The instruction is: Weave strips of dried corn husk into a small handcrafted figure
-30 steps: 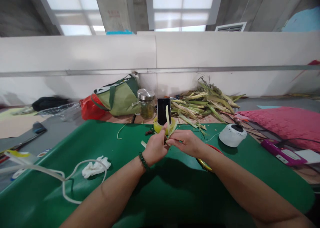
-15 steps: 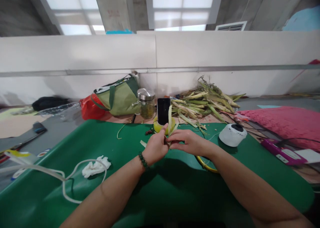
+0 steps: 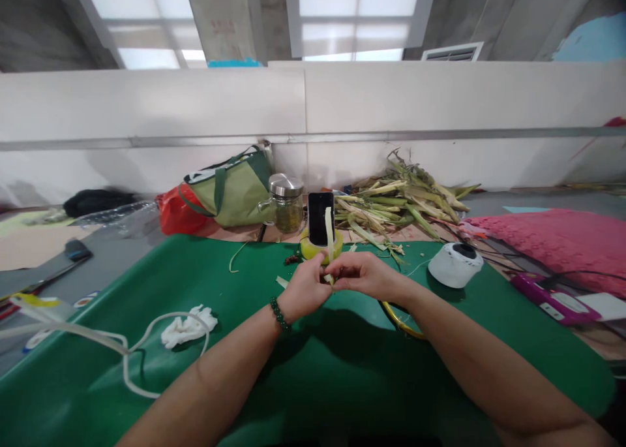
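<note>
My left hand, with a green bead bracelet on its wrist, is closed at the middle of the green mat. Its fingers meet those of my right hand, which is also pinched. Between them they grip a pale green plant strip that stands upright. The strip's lower end is partly hidden by the fingers. Just beyond the hands, a phone leans upright in a yellow round holder. Under my right wrist lies part of a yellow hoop. Near my left thumb is a short pale scrap.
A heap of plant stalks and husks lies behind the mat. Left of the phone stand a lidded glass mug and a green bag. A white thread spool sits right; white cable and crumpled tissue lie left.
The upright strip has shifted slightly left and now stands in front of the phone. Less loose strip fans out above my right fingers. Both hands stay in nearly the same place.
</note>
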{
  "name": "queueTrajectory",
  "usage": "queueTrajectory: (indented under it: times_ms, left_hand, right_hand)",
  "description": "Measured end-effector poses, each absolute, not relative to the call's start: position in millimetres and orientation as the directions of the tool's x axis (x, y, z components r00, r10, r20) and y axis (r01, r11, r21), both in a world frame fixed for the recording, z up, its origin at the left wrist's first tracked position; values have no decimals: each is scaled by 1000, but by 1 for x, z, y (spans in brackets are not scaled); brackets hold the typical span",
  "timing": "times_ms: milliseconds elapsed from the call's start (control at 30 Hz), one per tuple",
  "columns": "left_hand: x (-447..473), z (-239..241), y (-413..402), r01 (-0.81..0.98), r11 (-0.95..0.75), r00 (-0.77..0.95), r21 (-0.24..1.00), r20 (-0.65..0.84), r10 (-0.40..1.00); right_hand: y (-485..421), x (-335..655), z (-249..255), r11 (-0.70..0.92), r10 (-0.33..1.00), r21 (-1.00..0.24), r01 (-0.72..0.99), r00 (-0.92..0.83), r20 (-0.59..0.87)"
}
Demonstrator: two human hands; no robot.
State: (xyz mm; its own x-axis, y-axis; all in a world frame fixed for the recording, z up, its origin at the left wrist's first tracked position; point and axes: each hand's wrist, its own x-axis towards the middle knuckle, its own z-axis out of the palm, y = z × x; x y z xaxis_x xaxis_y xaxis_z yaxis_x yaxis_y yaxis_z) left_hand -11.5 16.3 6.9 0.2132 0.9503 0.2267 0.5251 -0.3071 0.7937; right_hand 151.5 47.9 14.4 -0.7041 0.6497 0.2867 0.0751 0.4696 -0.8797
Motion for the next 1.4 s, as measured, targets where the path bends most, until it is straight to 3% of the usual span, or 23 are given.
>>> queueTrajectory:
  times_ms: [267, 800, 1100, 1233, 1400]
  left_hand:
    - [-13, 0, 18, 573, -341, 245, 745, 241, 939]
    - [-13, -1, 21, 374, -438, 348, 818, 314, 883]
    - [-12, 0, 17, 537, -442, 318, 719, 312, 895]
    - [-10, 0, 18, 370, -423, 353, 827, 296, 887]
    - [-12, 2, 24, 86, -83, 383, 993, 44, 923]
  right_hand:
    - [54, 149, 13, 217, 694, -973, 77, -713, 98]
    - [62, 157, 16, 73, 666, -997, 2, -745, 47]
    - [53, 148, 13, 298, 732, -952, 68, -657, 182]
    - [50, 147, 12, 411, 725, -904, 116, -642, 247]
    - [49, 148, 11, 708, 619, -685, 170, -615, 488]
